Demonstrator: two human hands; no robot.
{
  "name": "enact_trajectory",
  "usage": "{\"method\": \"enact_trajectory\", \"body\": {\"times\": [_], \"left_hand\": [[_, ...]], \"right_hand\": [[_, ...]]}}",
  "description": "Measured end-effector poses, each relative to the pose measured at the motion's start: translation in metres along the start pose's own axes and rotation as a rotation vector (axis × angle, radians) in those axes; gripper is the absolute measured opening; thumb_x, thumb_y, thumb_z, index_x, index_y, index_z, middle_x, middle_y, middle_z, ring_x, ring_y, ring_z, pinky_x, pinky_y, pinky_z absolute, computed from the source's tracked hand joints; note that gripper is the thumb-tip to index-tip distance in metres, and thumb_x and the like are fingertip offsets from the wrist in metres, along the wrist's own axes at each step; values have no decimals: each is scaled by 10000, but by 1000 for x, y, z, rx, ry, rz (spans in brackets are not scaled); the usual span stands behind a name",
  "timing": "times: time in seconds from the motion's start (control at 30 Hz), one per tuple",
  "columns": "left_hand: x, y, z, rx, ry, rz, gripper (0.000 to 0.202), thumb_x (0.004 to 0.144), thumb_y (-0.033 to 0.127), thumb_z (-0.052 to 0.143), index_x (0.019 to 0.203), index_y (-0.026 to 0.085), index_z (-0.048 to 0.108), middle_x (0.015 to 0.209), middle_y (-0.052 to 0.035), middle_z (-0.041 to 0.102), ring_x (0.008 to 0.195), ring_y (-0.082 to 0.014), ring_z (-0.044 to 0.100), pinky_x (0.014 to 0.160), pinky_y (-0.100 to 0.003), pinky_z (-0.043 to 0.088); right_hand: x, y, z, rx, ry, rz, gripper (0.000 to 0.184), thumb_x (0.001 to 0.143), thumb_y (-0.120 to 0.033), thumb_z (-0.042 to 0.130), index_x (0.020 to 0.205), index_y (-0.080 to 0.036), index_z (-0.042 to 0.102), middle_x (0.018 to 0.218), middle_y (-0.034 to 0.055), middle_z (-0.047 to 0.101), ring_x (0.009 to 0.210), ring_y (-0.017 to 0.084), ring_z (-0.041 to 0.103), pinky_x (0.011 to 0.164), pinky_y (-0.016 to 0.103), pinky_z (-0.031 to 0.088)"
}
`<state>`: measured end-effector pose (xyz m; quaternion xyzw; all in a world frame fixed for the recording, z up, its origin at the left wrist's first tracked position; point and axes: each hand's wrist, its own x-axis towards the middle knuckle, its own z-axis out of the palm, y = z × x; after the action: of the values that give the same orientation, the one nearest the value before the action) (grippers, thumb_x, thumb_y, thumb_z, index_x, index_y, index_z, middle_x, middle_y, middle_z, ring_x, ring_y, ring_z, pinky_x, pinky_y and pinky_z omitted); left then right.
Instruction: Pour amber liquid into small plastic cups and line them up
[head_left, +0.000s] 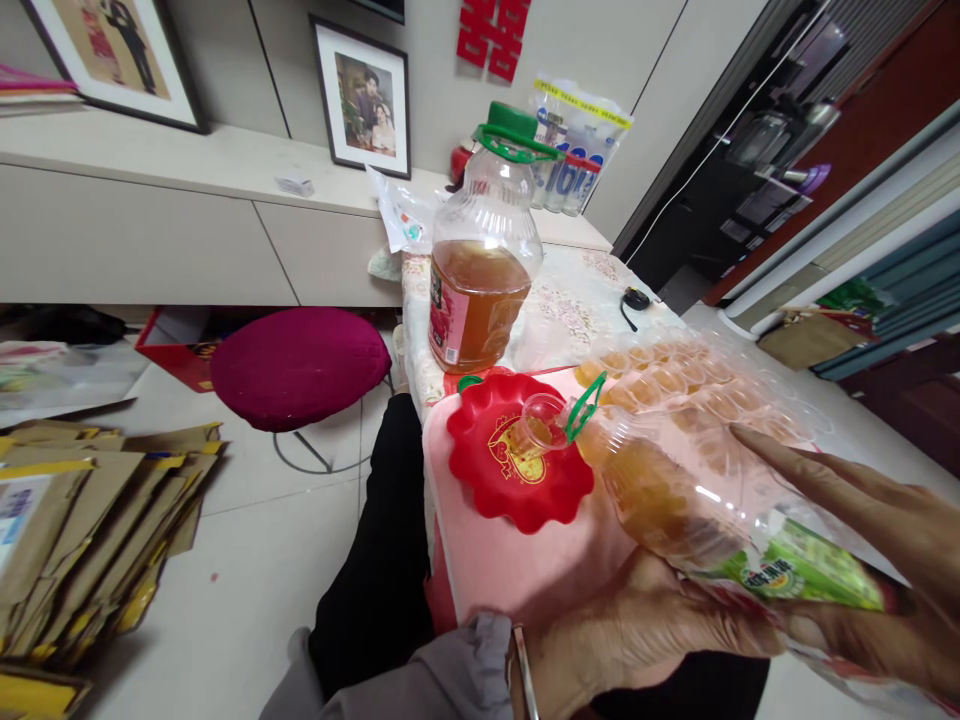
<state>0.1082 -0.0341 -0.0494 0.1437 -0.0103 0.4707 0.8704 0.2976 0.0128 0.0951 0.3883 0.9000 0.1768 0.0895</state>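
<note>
I hold a large clear plastic bottle (675, 460) of amber oil tilted almost flat, its open mouth over a red scalloped funnel (517, 465). My left hand (637, 630) cups the bottle from below, fingers closed around it. My right hand (877, 550) lies on the bottle's upper side near its green label, fingers stretched along it. A green cap ring hangs at the bottle's neck. Behind the funnel stands a second clear bottle (484, 250) with a green lid, about half full of amber oil.
A table (577, 300) with a floral cloth carries a clear egg tray (697, 385) and a black object (636, 298). A magenta stool (300, 365) stands on the left, flattened cardboard (82, 530) lies on the floor, and framed photos lean on a sideboard.
</note>
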Motion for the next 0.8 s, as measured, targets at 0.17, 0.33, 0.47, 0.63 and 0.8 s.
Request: {"method": "enact_trajectory", "body": {"times": [0.17, 0.33, 0.47, 0.63, 0.8], "left_hand": [[2, -4, -3, 26, -39, 32, 967, 482, 242, 1085, 1378, 222, 723, 1490, -135, 719, 1541, -436, 546, 1350, -716, 267], [0, -1, 0, 37, -39, 39, 866, 528, 235, 1074, 1329, 210, 747, 1418, -127, 757, 1522, -415, 572, 1354, -704, 272], [-3, 5, 5, 32, 8, 25, 897, 444, 220, 1095, 1278, 213, 766, 1327, -110, 792, 1507, -422, 584, 1350, -699, 297], [-8, 2, -4, 89, 55, 57, 835, 608, 240, 1052, 1373, 224, 719, 1510, -135, 710, 1559, -404, 540, 1357, -648, 341], [-16, 1, -12, 134, 88, 68, 982, 641, 180, 1030, 1521, 300, 612, 1634, -95, 624, 1605, -368, 489, 1377, -595, 340]], "right_hand": [[5, -3, -6, -18, 28, -27, 1052, 928, -713, 541, 1770, -334, 36, 1382, 217, 741, 1005, 520, 803, 649, 604, 695], [6, -2, -3, 18, -10, -20, 1034, 934, -698, 572, 1768, -357, 65, 1481, 217, 693, 1160, 527, 768, 767, 620, 708], [13, -8, -3, 117, 27, -13, 978, 958, -643, 575, 1768, -347, 114, 1491, 199, 691, 1201, 482, 766, 843, 586, 712], [11, -10, 1, 242, 48, -1, 912, 974, -621, 589, 1755, -401, 173, 1545, 147, 669, 1266, 400, 757, 938, 508, 703], [-2, -13, 10, 275, 54, 110, 1066, 835, -757, 723, 1737, -392, 288, 1583, 158, 657, 1267, 442, 752, 912, 549, 700]]}}
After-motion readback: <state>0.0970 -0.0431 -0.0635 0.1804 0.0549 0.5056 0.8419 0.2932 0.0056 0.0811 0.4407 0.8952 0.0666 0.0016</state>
